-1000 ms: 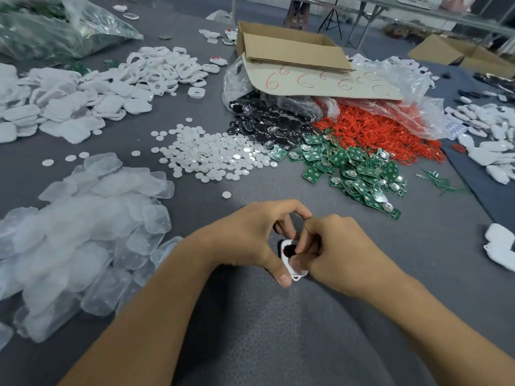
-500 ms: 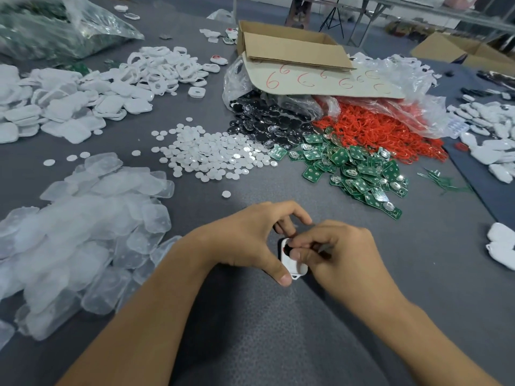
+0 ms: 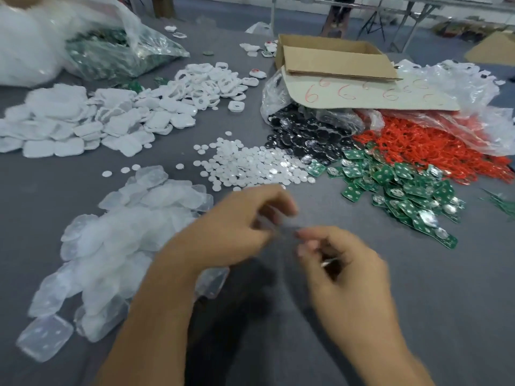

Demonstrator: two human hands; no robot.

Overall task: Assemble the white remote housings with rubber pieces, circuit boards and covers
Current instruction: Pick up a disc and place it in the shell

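Motion blurs both hands at the middle of the grey table. My right hand curls round a small dark piece with a white edge, probably the white remote housing, which is mostly hidden by the fingers. My left hand hovers a little up and to the left with bent fingers; the blur hides whether it holds anything. Green circuit boards lie to the right, with red rubber pieces behind them. Translucent covers are heaped at the left.
White discs and dark round parts lie beyond my hands. White housings and white frames fill the far left. A cardboard box and plastic bags stand at the back.
My hands were joined on the housing and have come apart. The dark piece stays in my right hand; my left hand has moved up and left. The view has tilted.
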